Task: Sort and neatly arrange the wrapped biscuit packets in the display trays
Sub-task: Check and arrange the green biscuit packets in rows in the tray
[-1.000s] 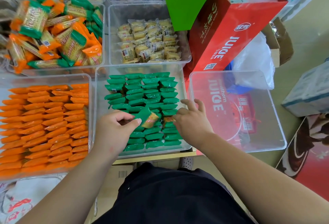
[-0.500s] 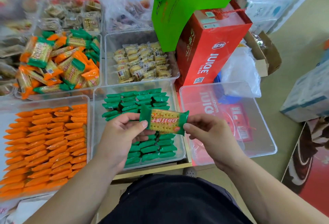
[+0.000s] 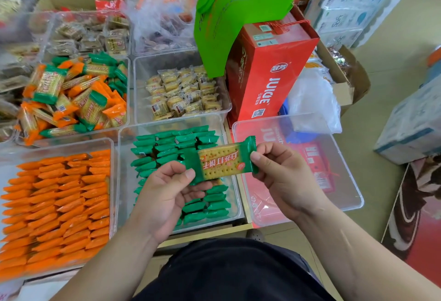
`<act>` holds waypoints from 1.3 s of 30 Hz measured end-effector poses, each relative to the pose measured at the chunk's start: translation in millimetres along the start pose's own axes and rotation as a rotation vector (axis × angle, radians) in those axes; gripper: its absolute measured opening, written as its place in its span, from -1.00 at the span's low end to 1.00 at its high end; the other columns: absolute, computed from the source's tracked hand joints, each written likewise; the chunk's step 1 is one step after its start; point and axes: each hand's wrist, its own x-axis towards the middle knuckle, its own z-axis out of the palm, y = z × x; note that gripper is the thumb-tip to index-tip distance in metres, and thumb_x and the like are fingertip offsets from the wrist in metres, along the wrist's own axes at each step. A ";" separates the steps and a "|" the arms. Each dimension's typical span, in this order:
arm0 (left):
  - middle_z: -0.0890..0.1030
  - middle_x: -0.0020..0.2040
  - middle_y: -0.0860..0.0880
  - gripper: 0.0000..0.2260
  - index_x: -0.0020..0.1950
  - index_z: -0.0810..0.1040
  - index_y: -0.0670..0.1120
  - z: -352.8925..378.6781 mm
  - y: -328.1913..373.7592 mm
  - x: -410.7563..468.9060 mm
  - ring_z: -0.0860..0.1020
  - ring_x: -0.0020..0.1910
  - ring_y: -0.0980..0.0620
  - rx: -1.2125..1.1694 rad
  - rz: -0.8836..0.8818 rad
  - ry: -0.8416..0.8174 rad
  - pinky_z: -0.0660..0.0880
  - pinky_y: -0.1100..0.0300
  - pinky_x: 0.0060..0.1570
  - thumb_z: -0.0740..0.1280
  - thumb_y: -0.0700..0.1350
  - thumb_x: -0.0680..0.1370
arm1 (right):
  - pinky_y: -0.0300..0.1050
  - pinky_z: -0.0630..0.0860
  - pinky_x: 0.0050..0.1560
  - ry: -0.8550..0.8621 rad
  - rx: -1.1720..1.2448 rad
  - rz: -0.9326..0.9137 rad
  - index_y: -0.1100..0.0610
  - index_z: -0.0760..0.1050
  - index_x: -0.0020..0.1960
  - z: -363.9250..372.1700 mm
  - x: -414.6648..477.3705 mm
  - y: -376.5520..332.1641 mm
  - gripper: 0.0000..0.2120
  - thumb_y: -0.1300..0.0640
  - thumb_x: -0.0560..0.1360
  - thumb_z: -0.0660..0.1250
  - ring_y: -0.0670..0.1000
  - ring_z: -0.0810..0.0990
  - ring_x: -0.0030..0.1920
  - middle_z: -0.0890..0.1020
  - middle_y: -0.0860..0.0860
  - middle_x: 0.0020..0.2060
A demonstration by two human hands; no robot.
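- The left hand (image 3: 167,195) pinches one crimped end of a green biscuit packet (image 3: 220,161) between thumb and fingers; the right hand (image 3: 280,176) pinches the other end. Both grips are closed on it, stretching it flat and face-up.
- A second ago both hands were down among the rows. Since then the packet has come up out of them and now hangs level above the green tray (image 3: 235,207), clear of the packets below.
- That reads as one packet pulled out to be checked or turned before going back in line, not a fresh placement.
- Beneath, the green rows (image 3: 210,205) fill most of the tray, with some room along its far edge.
- The orange tray (image 3: 113,147) to the left looks fully lined up.
- The mixed tray (image 3: 71,97) beyond still holds unsorted green and orange packets, so the sorting is unfinished.
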 end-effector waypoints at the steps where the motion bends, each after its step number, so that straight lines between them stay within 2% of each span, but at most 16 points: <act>1: 0.71 -0.04 -0.20 -0.80 -0.13 0.45 -0.17 1.7 2.4 -1.3 0.71 -0.16 -0.14 0.057 0.024 -0.011 0.64 0.14 -0.22 0.43 -0.20 0.34 | -0.19 0.46 -0.21 0.012 0.029 0.023 0.04 0.61 -0.27 -4.3 2.5 0.6 -0.89 0.20 0.41 0.46 0.01 0.51 -0.22 0.64 0.08 -0.22; 4: 0.69 -0.07 -0.06 -0.90 -0.20 0.57 -0.13 5.5 11.9 -5.0 0.65 -0.05 -0.03 0.333 0.106 0.008 0.60 0.10 0.03 0.44 -0.28 0.41 | -0.24 0.50 -0.28 0.007 0.132 0.105 0.18 0.53 -0.18 -15.6 6.5 2.2 -0.96 0.22 0.43 0.38 0.01 0.57 -0.20 0.65 0.13 -0.16; 7: 0.68 -0.12 -0.07 -0.80 -0.24 0.63 -0.05 6.8 20.7 -8.3 0.62 -0.11 0.04 0.482 0.161 0.032 0.60 0.17 0.00 0.48 -0.34 0.43 | -0.25 0.52 -0.32 -0.027 0.228 0.175 0.19 0.52 -0.20 -19.4 4.6 5.5 -0.88 0.19 0.39 0.45 -0.01 0.60 -0.21 0.65 0.17 -0.11; 9: 0.67 -0.10 -0.16 -0.78 -0.12 0.62 -0.04 9.3 24.7 -10.6 0.64 -0.08 -0.03 0.470 0.169 0.023 0.61 0.10 0.00 0.46 -0.37 0.45 | -0.25 0.52 -0.34 -0.052 0.290 0.186 0.13 0.52 -0.15 -19.4 4.1 8.8 -0.82 0.18 0.35 0.52 -0.01 0.61 -0.21 0.66 0.16 -0.08; 12: 0.67 -0.14 -0.08 -0.67 0.05 0.61 0.01 10.8 25.1 -13.1 0.66 -0.07 -0.01 0.398 0.158 -0.012 0.62 0.12 -0.05 0.40 -0.40 0.48 | -0.25 0.46 -0.37 -0.074 0.322 0.210 0.05 0.41 -0.07 -17.2 4.3 9.8 -0.84 0.26 0.48 0.35 0.00 0.53 -0.21 0.62 0.14 -0.07; 14: 0.69 -0.12 -0.04 -0.68 -0.01 0.71 -0.02 9.8 24.2 -14.4 0.65 -0.09 0.03 0.385 0.178 -0.021 0.59 0.22 -0.08 0.35 -0.43 0.51 | -0.25 0.42 -0.38 -0.108 0.304 0.232 0.08 0.45 -0.08 -14.9 4.6 6.8 -0.87 0.29 0.51 0.27 0.00 0.43 -0.23 0.56 0.13 -0.09; 17: 0.71 -0.09 -0.11 -0.64 -0.04 0.73 -0.11 6.6 22.0 -14.5 0.67 -0.05 -0.07 0.401 0.205 -0.041 0.60 0.17 0.01 0.26 -0.50 0.52 | -0.23 0.47 -0.37 -0.091 0.322 0.278 0.21 0.59 0.00 -16.1 4.7 1.1 -0.81 0.32 0.47 0.24 -0.02 0.43 -0.33 0.57 0.13 -0.14; 20: 0.72 -0.18 -0.05 -0.77 -0.02 0.69 -0.10 6.0 21.4 -13.5 0.69 -0.12 0.00 0.537 0.270 0.032 0.62 0.25 -0.06 0.38 -0.41 0.51 | -0.23 0.53 -0.31 -0.116 0.262 0.282 0.29 0.65 0.06 -20.1 4.2 -2.8 -0.74 0.36 0.42 0.30 -0.02 0.50 -0.31 0.58 0.15 -0.18; 23: 0.60 -0.41 -0.05 -0.87 -0.21 0.68 -0.08 4.0 21.1 -8.7 0.55 -0.38 0.03 0.615 0.260 0.127 0.56 0.34 -0.22 0.44 -0.22 0.53 | -0.26 0.46 -0.38 -0.086 -0.036 0.266 0.22 0.68 -0.18 -14.8 2.8 -3.7 -0.93 0.28 0.46 0.42 -0.04 0.46 -0.38 0.55 0.11 -0.33; 26: 0.47 -0.45 -0.05 -0.80 -0.32 0.64 -0.10 3.1 21.6 -4.0 0.42 -0.45 0.06 0.406 0.070 0.137 0.42 0.19 -0.38 0.43 -0.21 0.52 | -0.26 0.27 -0.47 -0.010 -0.145 0.299 0.11 0.54 -0.40 -8.8 5.0 1.1 -0.70 0.15 0.50 0.41 -0.05 0.29 -0.45 0.42 0.03 -0.46; 29: 0.45 -0.45 -0.02 -0.94 -0.24 0.62 -0.13 3.9 22.2 -2.3 0.40 -0.47 0.07 0.196 -0.054 0.150 0.30 0.18 -0.37 0.45 -0.18 0.43 | -0.25 0.15 -0.49 0.018 -0.067 0.354 0.06 0.39 -0.47 -2.7 6.6 4.4 -0.64 0.08 0.43 0.43 -0.07 0.18 -0.49 0.29 -0.01 -0.50; 32: 0.42 -0.47 -0.05 -0.91 -0.20 0.64 -0.13 -1.3 20.0 -0.6 0.37 -0.49 0.04 0.243 -0.059 0.148 0.30 0.15 -0.36 0.42 -0.21 0.52 | -0.25 0.14 -0.53 0.012 -0.079 0.353 0.12 0.50 -0.35 -3.3 6.3 7.0 -0.76 0.08 0.44 0.43 -0.07 0.15 -0.51 0.26 0.01 -0.50; 34: 0.45 -0.47 -0.09 -0.88 -0.17 0.65 -0.13 -4.1 19.1 -0.3 0.37 -0.50 0.00 0.322 -0.037 0.130 0.30 0.12 -0.38 0.38 -0.20 0.56 | -0.24 0.18 -0.53 0.023 -0.137 0.342 0.19 0.63 -0.11 -3.3 5.9 6.8 -0.85 0.11 0.53 0.39 -0.05 0.19 -0.53 0.31 0.02 -0.52; 36: 0.58 -0.40 -0.14 -0.91 -0.07 0.65 -0.16 -4.1 19.1 0.1 0.46 -0.50 -0.03 0.391 -0.012 0.119 0.35 0.11 -0.39 0.36 -0.21 0.59 | -0.21 0.30 -0.53 0.046 -0.150 0.328 0.23 0.60 0.11 -1.7 6.7 5.8 -0.78 0.10 0.58 0.35 -0.03 0.33 -0.54 0.48 0.07 -0.48; 38: 0.70 -0.25 -0.12 -0.92 0.02 0.63 -0.15 -2.3 18.5 1.8 0.61 -0.39 -0.05 0.462 0.021 0.092 0.47 0.11 -0.35 0.34 -0.26 0.59 | -0.17 0.51 -0.46 0.039 -0.066 0.322 0.22 0.54 0.17 -0.1 8.4 3.7 -0.72 0.04 0.59 0.32 0.05 0.57 -0.45 0.69 0.20 -0.24; 39: 0.73 -0.19 -0.08 -0.88 0.03 0.64 -0.12 -2.1 16.8 3.6 0.67 -0.31 -0.02 0.509 0.038 0.071 0.54 0.13 -0.29 0.34 -0.29 0.59 | -0.14 0.59 -0.38 0.029 -0.029 0.323 0.20 0.53 0.15 0.2 9.8 3.2 -0.71 0.00 0.58 0.31 0.11 0.65 -0.33 0.71 0.25 -0.12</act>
